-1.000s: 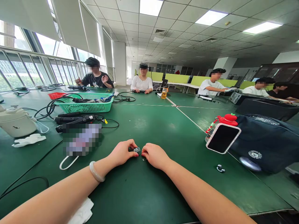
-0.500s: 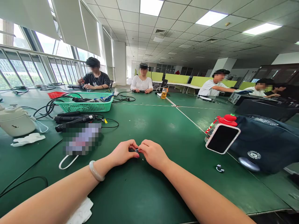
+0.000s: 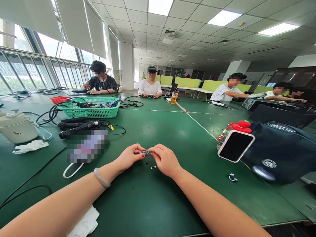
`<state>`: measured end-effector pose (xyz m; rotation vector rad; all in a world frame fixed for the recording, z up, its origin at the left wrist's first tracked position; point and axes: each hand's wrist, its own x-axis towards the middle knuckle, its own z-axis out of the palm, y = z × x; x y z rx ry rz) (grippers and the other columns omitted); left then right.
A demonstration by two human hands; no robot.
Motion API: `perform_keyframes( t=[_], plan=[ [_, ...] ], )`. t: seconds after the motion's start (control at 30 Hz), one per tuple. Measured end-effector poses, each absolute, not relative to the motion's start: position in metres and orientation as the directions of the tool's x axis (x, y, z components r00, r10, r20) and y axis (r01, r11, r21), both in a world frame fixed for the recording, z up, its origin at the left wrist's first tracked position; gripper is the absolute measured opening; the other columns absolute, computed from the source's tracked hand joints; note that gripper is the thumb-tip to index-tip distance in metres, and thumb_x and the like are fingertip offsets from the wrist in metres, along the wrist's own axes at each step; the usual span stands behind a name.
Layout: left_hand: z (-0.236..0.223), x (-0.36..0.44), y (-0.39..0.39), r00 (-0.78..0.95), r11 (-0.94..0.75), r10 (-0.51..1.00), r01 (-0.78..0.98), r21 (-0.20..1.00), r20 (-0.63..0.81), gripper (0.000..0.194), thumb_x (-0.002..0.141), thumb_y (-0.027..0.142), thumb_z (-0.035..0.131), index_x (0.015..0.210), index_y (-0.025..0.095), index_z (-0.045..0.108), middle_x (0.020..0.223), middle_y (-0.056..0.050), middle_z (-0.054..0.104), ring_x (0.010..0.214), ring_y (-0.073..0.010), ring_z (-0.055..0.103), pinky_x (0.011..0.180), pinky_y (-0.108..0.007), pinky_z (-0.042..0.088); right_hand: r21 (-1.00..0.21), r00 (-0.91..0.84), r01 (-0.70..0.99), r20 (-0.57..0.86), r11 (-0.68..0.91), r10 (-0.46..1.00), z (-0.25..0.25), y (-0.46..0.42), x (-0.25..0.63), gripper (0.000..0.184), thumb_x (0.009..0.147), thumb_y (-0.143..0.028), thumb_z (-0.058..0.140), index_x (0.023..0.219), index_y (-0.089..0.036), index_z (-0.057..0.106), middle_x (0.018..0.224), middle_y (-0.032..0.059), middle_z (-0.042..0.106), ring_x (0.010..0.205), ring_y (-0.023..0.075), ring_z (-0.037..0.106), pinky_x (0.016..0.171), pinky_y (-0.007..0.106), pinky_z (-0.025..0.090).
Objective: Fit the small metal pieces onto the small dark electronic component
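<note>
My left hand [image 3: 131, 157], with a pale bangle at its wrist, pinches a small grey metallic part [image 3: 145, 152] between thumb and fingertips. The part is too small for its kind to be told. From the right, my right hand [image 3: 165, 160] brings its closed thumb and fingers to the part's right end; what lies between those fingertips is hidden. Just below the hands, a small rectangular piece [image 3: 153, 167] with a pale face and dark ends lies on the green tabletop [image 3: 148, 200]. A tiny dark bit [image 3: 147, 163] is beside it.
Left are a green basket [image 3: 91, 113], black handheld tools [image 3: 81, 126] with cables and a pale container [image 3: 17, 126]. A phone [image 3: 236, 145] leans at the right before a dark bag [image 3: 278, 154], near a small shiny clip-shaped item [image 3: 232, 177]. Several people sit around the table.
Both hands have risen slightly and their fingertips have parted a little, so more of the metallic part shows. The rectangular piece on the table is now more fully uncovered.
</note>
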<state>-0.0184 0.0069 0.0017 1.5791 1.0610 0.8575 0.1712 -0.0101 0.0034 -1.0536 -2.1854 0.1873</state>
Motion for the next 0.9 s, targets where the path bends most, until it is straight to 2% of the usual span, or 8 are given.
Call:
perform_keyframes(
  t=[0.13, 0.23, 0.37, 0.53, 0.63, 0.77, 0.9],
  plan=[
    [0.003, -0.019, 0.008, 0.347, -0.095, 0.937, 0.153, 0.984, 0.036, 0.028, 0.067, 0.034, 0.065, 0.083, 0.015, 0.053, 0.087, -0.006, 0.069, 0.083, -0.0165, 0.062, 0.079, -0.031, 0.044, -0.452, -0.412, 0.67, 0.433, 0.589, 0.802, 0.0, -0.008, 0.171, 0.017, 0.085, -0.022, 0.048, 0.092, -0.022, 0.064, 0.087, 0.003, 0.06, 0.077, 0.0134, 0.054, 0.07, 0.025, 0.042],
    [0.001, -0.017, 0.009, 0.334, -0.103, 0.942, 0.213, 0.971, 0.027, 0.027, 0.066, 0.032, 0.066, 0.083, 0.016, 0.053, 0.085, -0.005, 0.069, 0.081, -0.0164, 0.063, 0.079, -0.032, 0.045, -0.418, -0.484, 0.702, 0.316, 0.577, 0.816, -0.009, -0.006, 0.166, 0.012, 0.078, -0.028, 0.059, 0.087, -0.022, 0.065, 0.086, 0.0027, 0.06, 0.08, 0.0153, 0.055, 0.072, 0.027, 0.042],
    [-0.002, -0.017, 0.01, 0.314, -0.17, 0.947, 0.31, 0.935, 0.068, 0.024, 0.065, 0.03, 0.066, 0.08, 0.015, 0.054, 0.079, -0.004, 0.068, 0.075, -0.0159, 0.062, 0.074, -0.031, 0.047, -0.384, -0.511, 0.718, 0.276, 0.581, 0.814, -0.018, -0.004, 0.16, 0.007, 0.079, -0.026, 0.058, 0.078, -0.022, 0.064, 0.08, 0.0017, 0.06, 0.078, 0.0147, 0.055, 0.069, 0.026, 0.041],
    [-0.006, -0.019, 0.013, 0.287, -0.213, 0.952, 0.372, 0.904, 0.106, 0.024, 0.063, 0.03, 0.067, 0.077, 0.016, 0.053, 0.074, -0.003, 0.066, 0.069, -0.015, 0.06, 0.067, -0.029, 0.047, -0.399, -0.479, 0.729, 0.283, 0.556, 0.831, -0.014, -0.003, 0.163, 0.009, 0.079, -0.019, 0.054, 0.074, -0.02, 0.061, 0.077, 0.0016, 0.06, 0.073, 0.0133, 0.053, 0.065, 0.025, 0.039],
    [-0.007, -0.021, 0.013, 0.276, -0.222, 0.954, 0.401, 0.889, 0.114, 0.025, 0.062, 0.03, 0.068, 0.077, 0.016, 0.053, 0.074, -0.002, 0.065, 0.067, -0.0147, 0.059, 0.065, -0.028, 0.046, -0.527, -0.391, 0.689, 0.309, 0.498, 0.867, -0.01, -0.002, 0.167, 0.011, 0.081, -0.019, 0.051, 0.076, -0.019, 0.06, 0.073, 0.0003, 0.06, 0.068, 0.0119, 0.053, 0.062, 0.023, 0.039],
    [-0.006, -0.02, 0.012, 0.295, -0.222, 0.949, 0.389, 0.894, 0.107, 0.023, 0.063, 0.028, 0.067, 0.077, 0.016, 0.053, 0.072, -0.001, 0.064, 0.067, -0.014, 0.059, 0.064, -0.027, 0.045, -0.702, -0.296, 0.549, 0.344, 0.454, 0.891, -0.009, -0.001, 0.168, 0.011, 0.081, -0.022, 0.051, 0.078, -0.02, 0.061, 0.069, -0.0014, 0.061, 0.061, 0.0111, 0.053, 0.059, 0.023, 0.042],
    [-0.004, -0.018, 0.01, 0.325, -0.212, 0.941, 0.338, 0.917, 0.098, 0.022, 0.064, 0.027, 0.067, 0.076, 0.016, 0.051, 0.072, -0.001, 0.064, 0.068, -0.014, 0.059, 0.065, -0.027, 0.045, -0.69, -0.271, 0.47, 0.481, 0.551, 0.834, -0.006, -0.003, 0.165, 0.018, 0.081, -0.017, 0.049, 0.089, -0.021, 0.065, 0.082, 0.001, 0.065, 0.074, 0.0121, 0.057, 0.069, 0.024, 0.045]
  ],
)
